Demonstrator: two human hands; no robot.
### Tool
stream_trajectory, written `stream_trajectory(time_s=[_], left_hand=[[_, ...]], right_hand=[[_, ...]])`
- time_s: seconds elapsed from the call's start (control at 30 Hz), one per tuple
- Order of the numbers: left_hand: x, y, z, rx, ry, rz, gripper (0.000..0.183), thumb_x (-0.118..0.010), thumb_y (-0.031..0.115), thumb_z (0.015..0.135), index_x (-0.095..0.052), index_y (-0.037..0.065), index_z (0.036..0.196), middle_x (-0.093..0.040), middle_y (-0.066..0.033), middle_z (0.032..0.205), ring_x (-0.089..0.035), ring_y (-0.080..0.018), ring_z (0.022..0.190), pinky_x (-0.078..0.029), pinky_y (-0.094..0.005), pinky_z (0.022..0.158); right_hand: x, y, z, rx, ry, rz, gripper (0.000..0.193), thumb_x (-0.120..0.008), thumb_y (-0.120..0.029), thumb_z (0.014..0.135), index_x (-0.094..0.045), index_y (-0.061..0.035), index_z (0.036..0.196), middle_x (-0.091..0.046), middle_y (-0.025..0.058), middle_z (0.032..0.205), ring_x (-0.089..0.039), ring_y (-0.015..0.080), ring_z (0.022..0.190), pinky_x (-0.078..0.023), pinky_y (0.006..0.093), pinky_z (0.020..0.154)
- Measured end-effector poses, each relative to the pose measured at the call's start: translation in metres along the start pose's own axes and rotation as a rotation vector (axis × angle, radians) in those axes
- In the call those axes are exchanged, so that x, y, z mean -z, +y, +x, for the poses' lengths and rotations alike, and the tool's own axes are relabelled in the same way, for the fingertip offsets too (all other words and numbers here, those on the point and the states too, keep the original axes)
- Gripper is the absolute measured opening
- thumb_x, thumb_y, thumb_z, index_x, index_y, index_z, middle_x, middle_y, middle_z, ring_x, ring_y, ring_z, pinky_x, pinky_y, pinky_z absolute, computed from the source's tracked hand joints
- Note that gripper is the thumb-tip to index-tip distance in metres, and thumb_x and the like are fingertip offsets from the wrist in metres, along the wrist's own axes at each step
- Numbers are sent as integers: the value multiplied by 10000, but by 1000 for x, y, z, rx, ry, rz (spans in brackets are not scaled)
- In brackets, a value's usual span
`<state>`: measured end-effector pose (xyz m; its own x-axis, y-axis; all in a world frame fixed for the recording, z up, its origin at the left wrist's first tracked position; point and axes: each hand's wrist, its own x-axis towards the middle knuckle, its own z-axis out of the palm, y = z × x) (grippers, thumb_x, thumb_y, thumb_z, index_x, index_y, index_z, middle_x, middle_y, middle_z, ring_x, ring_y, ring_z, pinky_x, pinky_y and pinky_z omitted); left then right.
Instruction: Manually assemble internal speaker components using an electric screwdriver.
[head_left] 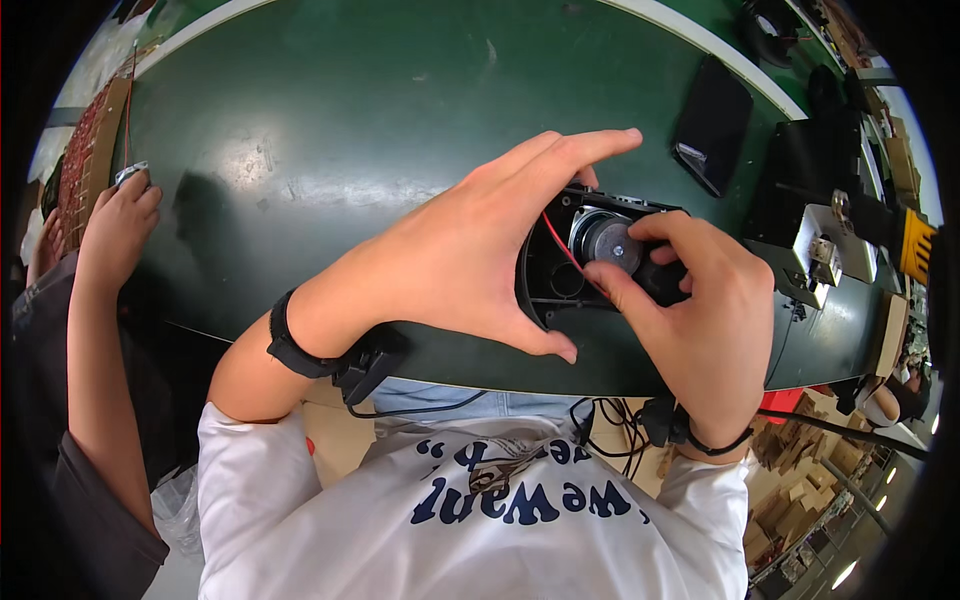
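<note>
A black plastic housing [540, 287] with ribs and round recesses lies on the green table in front of me. My left hand [460, 240] straddles its left end, thumb along the near side and fingers at the far side, the index finger stretched out. Inside the housing is a round speaker [611, 246] with a grey magnet back. My right hand [715, 290] bends over it, index finger at the magnet's edge and thumb beside it. A red wire [560, 243] runs from the left hand's edge to the right thumb. The right hand partly hides the housing's right end.
A black phone-like slab [713, 125] lies at the far right of the green table [340, 120]. A metal fixture [825, 255] stands farther right. At the left, a co-worker's hand [125, 215] holds a small part with a red wire. Black cables [615, 425] hang below the near edge.
</note>
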<state>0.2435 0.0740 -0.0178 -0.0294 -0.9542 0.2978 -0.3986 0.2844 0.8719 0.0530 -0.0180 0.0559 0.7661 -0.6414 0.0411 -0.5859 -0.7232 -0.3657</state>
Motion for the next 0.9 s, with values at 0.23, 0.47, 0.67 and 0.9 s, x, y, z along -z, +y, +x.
stream_trajectory(time_s=[0.23, 0.47, 0.67, 0.9], left_hand=[[-2, -2, 1, -51, 9, 50, 1210, -974, 291, 472, -420, 47, 1520, -554, -130, 1426, -630, -333, 1071, -528, -438, 903], [-1, -5, 4, -95, 11, 89, 1182, -988, 366, 486, -448, 26, 1481, -486, -151, 1549, -659, -346, 1062, -547, -434, 882], [0, -6, 4, -113, 4, 101, 1161, -989, 382, 501, -457, 10, 1463, -488, -165, 1545, -668, -348, 1079, -538, -436, 884], [2, -5, 4, -129, 3, 101, 1152, -992, 364, 494, -467, 11, 1456, -494, -164, 1541, -663, -354, 1066, -537, -434, 878]], right_hand=[[-6, 7, 2, -18, -19, 135, 315, -900, -99, 668, -716, -11, 909, -745, 74, 827, -733, 191, 725, -549, 289, 633], [-6, 11, 3, 17, 12, 170, 325, -910, -97, 641, -726, -4, 892, -741, 84, 810, -714, 181, 676, -562, 276, 651], [-9, 11, 2, 6, 27, 198, 335, -919, -101, 633, -731, -9, 895, -740, 84, 807, -710, 178, 673, -561, 276, 649], [-10, 11, 2, 14, 40, 221, 342, -925, -110, 633, -728, -7, 894, -738, 81, 807, -707, 179, 667, -560, 281, 642]])
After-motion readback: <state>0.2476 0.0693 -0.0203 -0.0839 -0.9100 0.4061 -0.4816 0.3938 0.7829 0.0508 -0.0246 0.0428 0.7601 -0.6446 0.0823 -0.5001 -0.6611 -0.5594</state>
